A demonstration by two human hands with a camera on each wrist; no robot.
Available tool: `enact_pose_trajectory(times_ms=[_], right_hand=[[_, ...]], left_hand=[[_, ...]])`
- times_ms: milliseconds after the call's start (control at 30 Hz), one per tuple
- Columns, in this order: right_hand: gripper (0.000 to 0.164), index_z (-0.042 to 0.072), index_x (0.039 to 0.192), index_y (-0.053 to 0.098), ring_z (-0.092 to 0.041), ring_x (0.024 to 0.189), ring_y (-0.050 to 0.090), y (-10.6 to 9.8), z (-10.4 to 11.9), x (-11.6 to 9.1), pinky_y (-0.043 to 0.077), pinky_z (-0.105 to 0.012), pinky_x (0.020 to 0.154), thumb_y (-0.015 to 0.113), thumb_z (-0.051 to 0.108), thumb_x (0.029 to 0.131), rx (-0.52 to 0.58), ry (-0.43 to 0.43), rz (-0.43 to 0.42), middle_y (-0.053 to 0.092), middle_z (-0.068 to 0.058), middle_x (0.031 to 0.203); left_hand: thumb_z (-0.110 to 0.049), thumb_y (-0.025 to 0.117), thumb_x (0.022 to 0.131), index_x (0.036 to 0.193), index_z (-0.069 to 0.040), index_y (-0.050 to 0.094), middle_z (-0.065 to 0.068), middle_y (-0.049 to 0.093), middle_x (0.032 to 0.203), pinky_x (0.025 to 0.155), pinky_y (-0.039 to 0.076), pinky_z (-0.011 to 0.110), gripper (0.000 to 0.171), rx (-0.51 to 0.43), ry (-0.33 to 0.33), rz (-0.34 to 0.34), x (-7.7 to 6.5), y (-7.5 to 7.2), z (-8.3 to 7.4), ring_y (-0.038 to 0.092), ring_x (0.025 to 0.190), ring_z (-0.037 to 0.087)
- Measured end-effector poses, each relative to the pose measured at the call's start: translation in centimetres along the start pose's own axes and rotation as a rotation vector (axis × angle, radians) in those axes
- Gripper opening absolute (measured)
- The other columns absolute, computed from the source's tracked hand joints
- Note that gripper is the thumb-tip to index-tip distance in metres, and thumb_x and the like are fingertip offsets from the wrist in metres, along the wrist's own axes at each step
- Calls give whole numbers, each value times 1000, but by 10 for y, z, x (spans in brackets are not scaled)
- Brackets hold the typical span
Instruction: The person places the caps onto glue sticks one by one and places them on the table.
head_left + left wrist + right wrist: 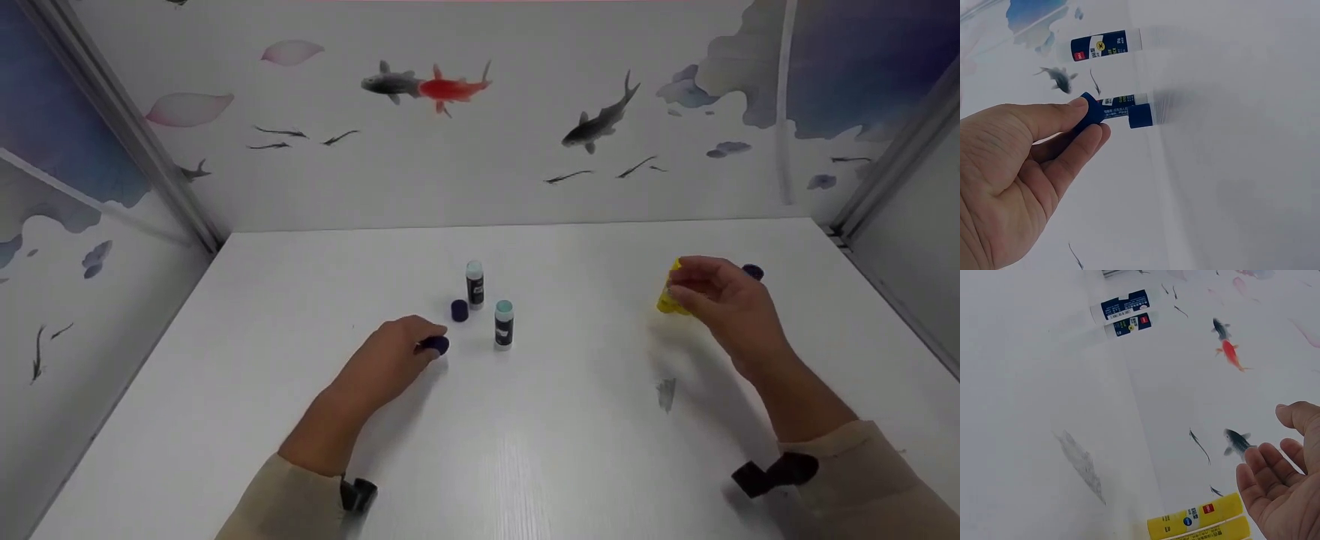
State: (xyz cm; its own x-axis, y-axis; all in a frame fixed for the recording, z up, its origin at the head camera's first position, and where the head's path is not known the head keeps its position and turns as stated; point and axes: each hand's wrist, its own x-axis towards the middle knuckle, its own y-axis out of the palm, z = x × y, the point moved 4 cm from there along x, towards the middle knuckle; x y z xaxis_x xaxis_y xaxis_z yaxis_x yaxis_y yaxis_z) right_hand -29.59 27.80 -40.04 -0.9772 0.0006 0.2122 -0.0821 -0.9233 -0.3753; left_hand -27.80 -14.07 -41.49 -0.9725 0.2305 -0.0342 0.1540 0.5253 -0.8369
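Observation:
My left hand (386, 360) pinches a dark blue glue stick cap (1090, 109) between thumb and fingertips, low over the table. Just beyond it a second blue cap (460, 310) stands beside an uncapped glue stick (475, 285). Another uncapped glue stick (504, 325) is upright a little nearer and to the right; both have dark blue labels and pale tops. Over on the right, my right hand (724, 304) has loosely bent fingers and nothing in its grasp. It is close by yellow glue sticks (1199, 516), overlapping them in the head view.
A dark round item (753, 271) shows behind the right hand. A grey smudge (666, 394) marks the white table (525, 450). Panels printed with fish enclose the table at the back (517, 172) and sides.

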Motion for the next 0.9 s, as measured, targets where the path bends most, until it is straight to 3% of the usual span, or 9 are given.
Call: enact_pose_trajectory(times_ms=[233,467,667,900], right_hand=[[54,9,143,55,0,113,65,24,6,2,53,-9,92,72,35,99,-30,21,73,65,-5,130],[57,11,144,54,-8,119,62,48,10,5,53,-10,94,72,39,98,-18,47,135,63,-9,135],[54,13,141,56,-16,121,63,69,10,8,54,-12,94,75,38,96,-15,67,171,64,-9,134],[49,15,138,59,-20,122,64,87,9,10,55,-14,94,77,32,96,3,60,193,65,-10,133]], left_hand=[[-4,71,97,133,-8,70,9,71,130,107,55,42,36,-14,24,-8,0,-1,-2,68,123,24],[-5,71,97,132,-9,71,7,71,128,105,56,42,35,-17,30,-16,-3,-3,-5,68,119,23],[-6,71,97,131,-10,71,7,71,127,105,57,41,33,-35,8,-10,-6,-4,-8,69,118,21],[-5,72,97,128,-9,70,9,69,128,103,58,41,32,-67,35,1,-8,-3,-12,70,117,23]])
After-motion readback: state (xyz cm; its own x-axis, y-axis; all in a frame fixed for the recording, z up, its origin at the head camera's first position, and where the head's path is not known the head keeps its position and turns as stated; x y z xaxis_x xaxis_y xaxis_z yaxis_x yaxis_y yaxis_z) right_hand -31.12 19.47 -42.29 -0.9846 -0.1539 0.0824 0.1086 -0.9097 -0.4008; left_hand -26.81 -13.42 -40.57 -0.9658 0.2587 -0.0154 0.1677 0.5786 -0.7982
